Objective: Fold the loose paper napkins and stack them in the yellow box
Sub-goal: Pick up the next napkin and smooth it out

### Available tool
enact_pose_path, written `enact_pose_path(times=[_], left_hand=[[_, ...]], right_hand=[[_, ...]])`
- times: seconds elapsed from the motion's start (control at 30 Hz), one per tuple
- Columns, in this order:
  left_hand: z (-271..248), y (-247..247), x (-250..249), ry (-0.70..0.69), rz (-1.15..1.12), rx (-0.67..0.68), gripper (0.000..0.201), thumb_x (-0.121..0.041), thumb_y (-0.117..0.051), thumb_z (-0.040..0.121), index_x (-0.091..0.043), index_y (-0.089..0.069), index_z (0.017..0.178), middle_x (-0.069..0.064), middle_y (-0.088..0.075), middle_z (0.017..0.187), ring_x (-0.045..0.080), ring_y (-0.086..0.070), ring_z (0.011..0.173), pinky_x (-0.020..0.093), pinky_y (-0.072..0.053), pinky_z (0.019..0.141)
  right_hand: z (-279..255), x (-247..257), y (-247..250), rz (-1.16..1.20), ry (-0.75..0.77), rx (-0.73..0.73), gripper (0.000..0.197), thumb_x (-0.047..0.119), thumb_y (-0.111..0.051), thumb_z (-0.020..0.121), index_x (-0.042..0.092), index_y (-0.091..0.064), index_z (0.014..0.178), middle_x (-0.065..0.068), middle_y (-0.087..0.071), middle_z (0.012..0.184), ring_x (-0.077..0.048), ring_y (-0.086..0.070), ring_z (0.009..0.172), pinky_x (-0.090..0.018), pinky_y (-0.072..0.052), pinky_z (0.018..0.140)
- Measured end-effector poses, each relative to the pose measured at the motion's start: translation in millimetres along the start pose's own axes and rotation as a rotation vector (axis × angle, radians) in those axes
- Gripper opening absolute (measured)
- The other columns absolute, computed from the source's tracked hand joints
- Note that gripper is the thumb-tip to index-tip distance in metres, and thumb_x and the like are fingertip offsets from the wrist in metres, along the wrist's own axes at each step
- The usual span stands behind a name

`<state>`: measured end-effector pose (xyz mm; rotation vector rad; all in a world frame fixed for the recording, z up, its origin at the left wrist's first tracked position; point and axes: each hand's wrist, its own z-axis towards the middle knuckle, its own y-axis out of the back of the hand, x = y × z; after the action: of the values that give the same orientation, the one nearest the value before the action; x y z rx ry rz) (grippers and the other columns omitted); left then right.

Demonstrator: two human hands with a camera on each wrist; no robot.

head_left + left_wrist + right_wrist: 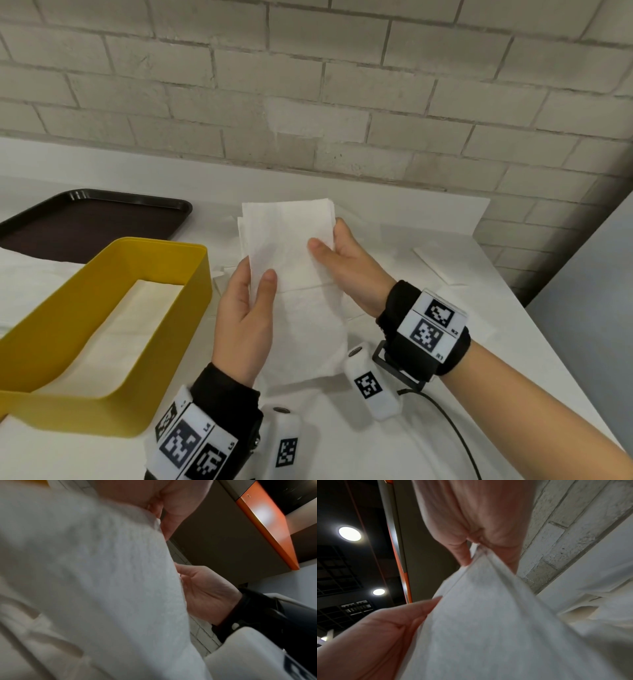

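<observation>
- Fingers point(239, 274) of the left hand point(245, 322) lie behind the napkin point(291, 246) with the thumb pressed on its front, pinching the left edge partway up; this steadies the sheet so that it hangs flat and off the table point(394, 428).
- Right hand point(346, 270) pinches the opposite edge the same way, thumb on the front and fingers behind, a little higher; judging by the double layer at the top, the two hands are lining up edges for a fold.
- Right wrist view shows the paper gathered into a ridge where that thumb and fingers meet, so the hold there is firm.
- Box point(113, 329) stands near the table's left front edge, just beside the left hand and open side up, handy for dropping the folded sheet in; pale paper already lies on its floor.
- More loose napkins point(442, 267) lie flat on the table, beneath the held one and towards the right edge.
- Tray point(96, 219) sits at the back left, near the wall.
- Hidden: the fingers behind the napkin in the head view, and how many sheets the box holds.
- Left wrist view is blurred and mostly filled with paper; white napkins against the white table make their outlines hard to trace.
</observation>
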<state>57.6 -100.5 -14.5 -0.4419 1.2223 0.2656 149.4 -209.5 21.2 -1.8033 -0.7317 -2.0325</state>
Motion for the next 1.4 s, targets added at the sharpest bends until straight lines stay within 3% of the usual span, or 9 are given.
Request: enact_pose_path(times=[0.2, 0.37, 0.5, 0.6, 0.67, 0.77, 1.0, 1.27, 1.4], left_hand=[[6, 5, 6, -0.189, 0.086, -0.026, 0.057, 0.000, -0.042, 0.096, -0.032, -0.020, 0.137, -0.010, -0.033, 0.141, -0.006, -0.039, 0.126, 0.018, -0.042, 0.100], [4, 5, 3, -0.152, -0.008, -0.075, 0.061, -0.016, -0.044, 0.094, -0.056, -0.011, 0.127, 0.001, -0.027, 0.151, 0.011, -0.037, 0.134, 0.042, -0.035, 0.110], [5, 8, 6, 0.072, -0.179, -0.042, 0.052, -0.011, -0.043, 0.096, -0.026, -0.024, 0.142, 0.003, -0.050, 0.136, 0.020, -0.054, 0.120, 0.044, -0.046, 0.098], [5, 11, 9, 0.168, -0.103, -0.022, 0.033, -0.009, -0.041, 0.097, -0.017, -0.047, 0.129, 0.004, -0.061, 0.123, 0.025, -0.060, 0.111, 0.049, -0.048, 0.095], [3, 10, 8, 0.163, -0.016, -0.038, 0.027, -0.009, -0.039, 0.098, -0.027, -0.055, 0.110, -0.002, -0.064, 0.110, 0.021, -0.061, 0.106, 0.040, -0.051, 0.089], [0, 13, 6, 0.105, 0.089, -0.082, 0.029, -0.009, -0.039, 0.098, -0.035, -0.053, 0.097, -0.007, -0.063, 0.105, 0.019, -0.060, 0.105, 0.040, -0.049, 0.092], [2, 15, 6, 0.106, 0.119, -0.107, 0.029, -0.008, -0.040, 0.098, -0.034, -0.053, 0.095, -0.008, -0.063, 0.105, 0.016, -0.059, 0.105, 0.041, -0.046, 0.097], [6, 14, 6, 0.125, 0.107, -0.102, 0.028, -0.009, -0.039, 0.098, -0.032, -0.053, 0.105, -0.009, -0.061, 0.110, 0.017, -0.057, 0.111, 0.037, -0.045, 0.098], [7, 19, 10, 0.144, 0.097, -0.119, 0.029, -0.009, -0.040, 0.097, -0.025, -0.052, 0.118, -0.009, -0.062, 0.113, 0.016, -0.058, 0.109, 0.038, -0.045, 0.097]], right_hand=[[1, -2, 2, 0.074, 0.017, 0.046, 0.057, -0.001, -0.057, 0.086, 0.021, -0.021, 0.124, -0.004, -0.050, 0.125, -0.020, -0.055, 0.108, -0.036, -0.049, 0.092], [-7, -13, 2, -0.108, -0.021, 0.137, 0.043, 0.008, -0.058, 0.089, 0.012, -0.043, 0.129, -0.006, -0.057, 0.127, -0.018, -0.057, 0.114, -0.036, -0.045, 0.100], [-10, -18, 2, -0.155, -0.038, 0.097, 0.022, 0.018, -0.044, 0.097, 0.019, -0.045, 0.119, -0.002, -0.059, 0.121, -0.019, -0.059, 0.109, -0.043, -0.044, 0.101], [-9, -23, 5, -0.258, -0.068, 0.180, 0.019, 0.020, -0.039, 0.099, 0.019, -0.048, 0.116, -0.006, -0.061, 0.118, -0.023, -0.060, 0.108, -0.042, -0.046, 0.098], [-9, -21, 10, -0.378, -0.085, 0.269, 0.014, 0.019, -0.040, 0.098, 0.017, -0.052, 0.104, -0.004, -0.065, 0.100, -0.021, -0.064, 0.089, -0.031, -0.053, 0.079], [6, -19, 28, -0.586, -0.141, 0.304, 0.016, 0.017, -0.045, 0.096, 0.019, -0.050, 0.081, 0.002, -0.057, 0.069, -0.013, -0.055, 0.056, -0.022, -0.044, 0.053], [85, -59, 99, -0.929, -0.265, -0.124, 0.006, 0.016, -0.056, 0.088, 0.014, -0.056, 0.094, -0.008, -0.058, 0.104, -0.021, -0.053, 0.095, -0.021, -0.036, 0.075], [140, -93, 92, -1.174, -0.314, 0.019, 0.059, 0.031, -0.057, 0.088, 0.020, -0.031, 0.140, -0.013, -0.033, 0.141, -0.034, -0.036, 0.127, -0.038, -0.035, 0.103], [161, -101, 84, -1.223, -0.343, 0.069, 0.057, 0.035, -0.047, 0.094, 0.021, -0.025, 0.144, -0.015, -0.033, 0.143, -0.036, -0.038, 0.128, -0.038, -0.036, 0.103]])
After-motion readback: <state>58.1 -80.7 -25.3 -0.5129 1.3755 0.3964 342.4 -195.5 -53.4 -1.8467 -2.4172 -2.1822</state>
